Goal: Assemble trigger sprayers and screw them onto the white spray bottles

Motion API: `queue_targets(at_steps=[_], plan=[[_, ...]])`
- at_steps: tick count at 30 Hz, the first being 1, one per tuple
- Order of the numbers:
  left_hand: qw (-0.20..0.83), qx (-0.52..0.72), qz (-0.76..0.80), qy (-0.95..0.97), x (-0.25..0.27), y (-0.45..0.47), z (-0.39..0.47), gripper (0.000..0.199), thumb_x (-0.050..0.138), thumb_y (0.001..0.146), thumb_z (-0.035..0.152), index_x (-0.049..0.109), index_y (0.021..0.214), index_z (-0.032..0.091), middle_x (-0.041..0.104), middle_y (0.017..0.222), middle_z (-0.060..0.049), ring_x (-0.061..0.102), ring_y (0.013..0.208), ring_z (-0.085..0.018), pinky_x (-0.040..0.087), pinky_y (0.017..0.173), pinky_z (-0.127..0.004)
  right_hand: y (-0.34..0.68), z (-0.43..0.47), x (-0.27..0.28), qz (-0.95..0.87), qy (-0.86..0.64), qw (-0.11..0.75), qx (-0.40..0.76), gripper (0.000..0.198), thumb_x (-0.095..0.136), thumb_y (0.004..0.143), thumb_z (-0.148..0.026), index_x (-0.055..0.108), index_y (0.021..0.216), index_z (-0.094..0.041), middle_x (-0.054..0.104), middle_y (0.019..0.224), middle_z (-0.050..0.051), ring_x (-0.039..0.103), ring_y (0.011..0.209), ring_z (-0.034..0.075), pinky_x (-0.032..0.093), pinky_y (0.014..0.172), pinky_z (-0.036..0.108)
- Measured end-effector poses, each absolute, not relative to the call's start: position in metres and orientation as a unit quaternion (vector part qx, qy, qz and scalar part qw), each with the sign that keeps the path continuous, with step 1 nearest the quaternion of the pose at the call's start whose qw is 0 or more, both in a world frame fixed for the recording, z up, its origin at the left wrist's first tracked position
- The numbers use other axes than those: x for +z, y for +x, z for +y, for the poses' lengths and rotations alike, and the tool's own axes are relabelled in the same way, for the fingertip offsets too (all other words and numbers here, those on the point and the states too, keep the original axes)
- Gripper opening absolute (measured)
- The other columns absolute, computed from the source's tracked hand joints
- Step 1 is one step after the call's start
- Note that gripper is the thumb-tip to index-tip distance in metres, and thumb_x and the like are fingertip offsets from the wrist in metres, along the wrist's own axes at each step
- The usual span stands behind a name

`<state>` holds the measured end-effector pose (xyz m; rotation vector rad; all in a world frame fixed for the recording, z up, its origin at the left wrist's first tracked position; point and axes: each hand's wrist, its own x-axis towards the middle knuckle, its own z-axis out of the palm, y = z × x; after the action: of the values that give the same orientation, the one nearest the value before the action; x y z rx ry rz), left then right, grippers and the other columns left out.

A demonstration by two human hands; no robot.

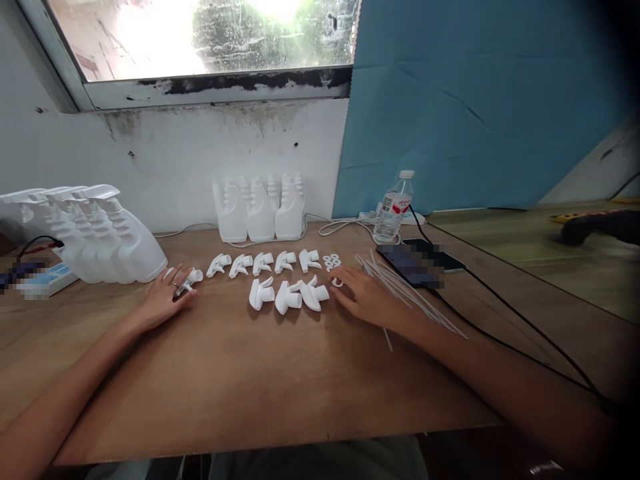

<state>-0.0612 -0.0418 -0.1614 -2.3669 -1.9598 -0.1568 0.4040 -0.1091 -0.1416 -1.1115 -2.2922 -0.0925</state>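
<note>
At the left end of a row of white spray heads, my left hand has its fingers closed around one trigger spray head, partly hidden under them. My right hand is beside a small cluster of white rings, with thumb and forefinger closed on one white ring. Between my hands lie several spray heads in a back row. Three more spray heads lie in front of them. Thin white tubes lie in a loose bundle behind and under my right forearm.
White spray bottles stand against the wall, and more bottles are grouped at the left. A water bottle stands at the back right. Phones with black cables lie right of the tubes. The table's front edge is near my body.
</note>
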Motion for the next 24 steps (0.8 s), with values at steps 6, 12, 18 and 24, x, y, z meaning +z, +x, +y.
queue_targets(at_steps=[6,12,18,24], plan=[[0.025,-0.066,-0.630,-0.774,-0.159,0.005,-0.102,0.071,0.027,0.088,0.068,0.024,0.150,0.032,0.016,0.159,-0.001,0.007,0.146,-0.034,0.018,0.112,-0.061,0.401,-0.109,-0.135,-0.859,-0.419,0.290,-0.042,0.009,0.048,0.090,-0.018,0.050,0.099,-0.020,0.062,0.094,0.008,0.061,0.085,0.022,0.048,0.077,0.035],[0.018,-0.065,-0.620,-0.782,-0.155,0.051,-0.106,0.075,0.026,0.087,0.071,0.022,0.151,0.030,0.011,0.160,-0.002,0.004,0.147,-0.035,0.014,0.112,-0.064,0.408,-0.110,-0.134,-0.856,-0.428,0.286,-0.056,0.015,0.048,0.090,-0.016,0.051,0.104,-0.019,0.063,0.104,0.010,0.062,0.092,0.023,0.048,0.081,0.036],[0.004,-0.071,-0.616,-0.784,-0.156,0.061,-0.099,0.078,0.025,0.086,0.073,0.020,0.151,0.029,0.011,0.160,-0.006,0.003,0.146,-0.037,0.013,0.110,-0.067,0.419,-0.104,-0.127,-0.846,-0.450,0.278,-0.063,0.014,0.048,0.089,-0.017,0.054,0.101,-0.019,0.065,0.095,0.009,0.062,0.084,0.022,0.048,0.076,0.035],[0.017,-0.082,-0.606,-0.791,-0.156,0.063,-0.099,0.078,0.028,0.087,0.071,0.019,0.151,0.029,0.007,0.160,-0.010,0.001,0.145,-0.041,0.011,0.106,-0.073,0.432,-0.094,-0.125,-0.835,-0.472,0.275,-0.066,0.013,0.048,0.088,-0.018,0.057,0.098,-0.018,0.066,0.090,0.008,0.062,0.081,0.022,0.047,0.074,0.035]])
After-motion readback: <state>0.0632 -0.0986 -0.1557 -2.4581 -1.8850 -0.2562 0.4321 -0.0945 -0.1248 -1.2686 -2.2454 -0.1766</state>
